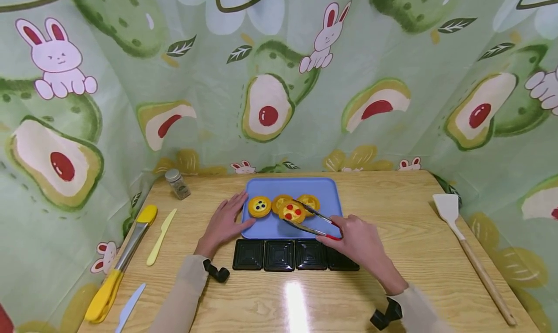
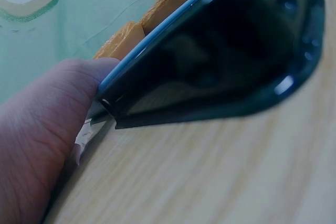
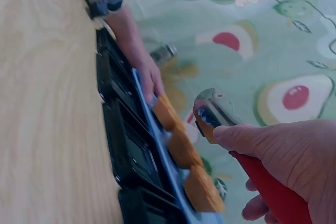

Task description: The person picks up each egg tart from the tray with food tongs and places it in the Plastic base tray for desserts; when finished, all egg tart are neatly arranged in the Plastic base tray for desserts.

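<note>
My right hand (image 1: 359,238) grips red-handled metal tongs (image 1: 305,229). Between their tips is a toy tart with red toppings (image 1: 293,212), which the right wrist view shows raised over the blue tray (image 1: 328,187). Three other tarts sit on that tray: one with dark dots (image 1: 259,206) at the left, a plain yellow one (image 1: 281,202) partly hidden behind the raised tart, and another yellow one (image 1: 309,203) to the right. My left hand (image 1: 224,225) rests at the tray's left edge, fingers spread, its thumb (image 2: 79,77) touching the rim.
Several black square dishes (image 1: 279,255) line the tray's near side. To the left are a shaker jar (image 1: 178,183), yellow-tipped tongs (image 1: 131,243), a yellow knife (image 1: 161,237) and a blue knife (image 1: 131,308). A white spatula (image 1: 472,258) lies far right. Patterned cloth (image 1: 209,81) hangs behind.
</note>
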`<state>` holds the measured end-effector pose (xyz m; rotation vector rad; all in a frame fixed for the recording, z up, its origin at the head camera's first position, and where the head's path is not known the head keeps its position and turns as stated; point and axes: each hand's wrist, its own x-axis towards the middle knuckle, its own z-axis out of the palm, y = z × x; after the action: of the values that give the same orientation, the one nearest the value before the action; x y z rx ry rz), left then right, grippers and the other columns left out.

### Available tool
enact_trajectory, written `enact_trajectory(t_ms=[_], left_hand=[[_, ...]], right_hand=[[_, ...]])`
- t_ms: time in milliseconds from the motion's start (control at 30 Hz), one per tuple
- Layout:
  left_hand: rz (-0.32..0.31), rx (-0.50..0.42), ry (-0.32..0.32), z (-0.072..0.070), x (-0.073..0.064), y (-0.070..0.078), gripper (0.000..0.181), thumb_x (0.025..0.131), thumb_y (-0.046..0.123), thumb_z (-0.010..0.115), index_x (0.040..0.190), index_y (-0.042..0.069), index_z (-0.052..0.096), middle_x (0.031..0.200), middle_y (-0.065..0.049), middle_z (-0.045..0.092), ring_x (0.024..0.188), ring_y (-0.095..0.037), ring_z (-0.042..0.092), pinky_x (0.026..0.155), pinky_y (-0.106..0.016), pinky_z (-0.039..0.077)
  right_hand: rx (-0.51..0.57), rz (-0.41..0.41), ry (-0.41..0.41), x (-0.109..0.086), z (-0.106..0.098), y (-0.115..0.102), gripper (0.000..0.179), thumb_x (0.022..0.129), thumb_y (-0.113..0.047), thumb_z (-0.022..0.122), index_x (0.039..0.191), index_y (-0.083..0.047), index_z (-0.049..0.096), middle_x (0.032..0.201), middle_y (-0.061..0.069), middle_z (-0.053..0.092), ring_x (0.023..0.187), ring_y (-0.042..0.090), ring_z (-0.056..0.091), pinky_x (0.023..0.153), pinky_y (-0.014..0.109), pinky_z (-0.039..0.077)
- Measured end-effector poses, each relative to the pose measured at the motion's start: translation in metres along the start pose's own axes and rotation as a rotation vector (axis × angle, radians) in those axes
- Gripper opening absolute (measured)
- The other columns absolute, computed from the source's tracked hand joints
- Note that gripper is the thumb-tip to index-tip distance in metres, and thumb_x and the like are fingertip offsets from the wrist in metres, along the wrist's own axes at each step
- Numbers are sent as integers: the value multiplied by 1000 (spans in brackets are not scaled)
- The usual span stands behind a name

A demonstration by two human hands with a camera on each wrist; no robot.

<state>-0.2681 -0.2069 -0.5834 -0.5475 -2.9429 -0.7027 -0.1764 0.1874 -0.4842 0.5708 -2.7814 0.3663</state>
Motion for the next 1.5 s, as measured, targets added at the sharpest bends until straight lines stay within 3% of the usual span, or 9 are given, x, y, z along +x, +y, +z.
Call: enact_trajectory(t_ms=[433, 767, 1200, 1500], left_hand=[[20, 13, -5, 3, 1, -5, 96, 95, 78, 51, 169, 25, 21, 173, 9, 20, 161, -18, 16, 131, -47, 10], [17, 11, 5, 0, 0, -7, 97, 94, 77, 53, 169, 23, 23, 173, 6, 22, 160, -22, 19, 130, -49, 11], [-5, 5, -20, 0, 2, -2, 98, 93, 79, 52, 169, 25, 21, 173, 9, 20, 161, -18, 15, 131, -46, 9], [20, -3, -3, -1, 0, -2, 96, 94, 74, 56, 168, 21, 24, 173, 4, 24, 160, -25, 20, 130, -52, 13]], right_hand=[[37, -175, 26, 0, 27, -48, 52, 76, -68, 83, 87, -19, 68, 57, -12, 38, 54, 7, 38, 41, 22, 26], [14, -245, -78, 0, 43, -78, 53, 81, -72, 76, 90, -21, 70, 60, -13, 42, 56, 6, 41, 42, 22, 29], [-6, -246, -95, 1, 51, -83, 59, 78, -74, 78, 101, -20, 74, 65, -11, 54, 61, 9, 52, 42, 24, 36], [23, -238, -83, -1, 51, -85, 71, 73, -78, 78, 113, -19, 74, 71, -9, 63, 64, 8, 59, 45, 27, 43]])
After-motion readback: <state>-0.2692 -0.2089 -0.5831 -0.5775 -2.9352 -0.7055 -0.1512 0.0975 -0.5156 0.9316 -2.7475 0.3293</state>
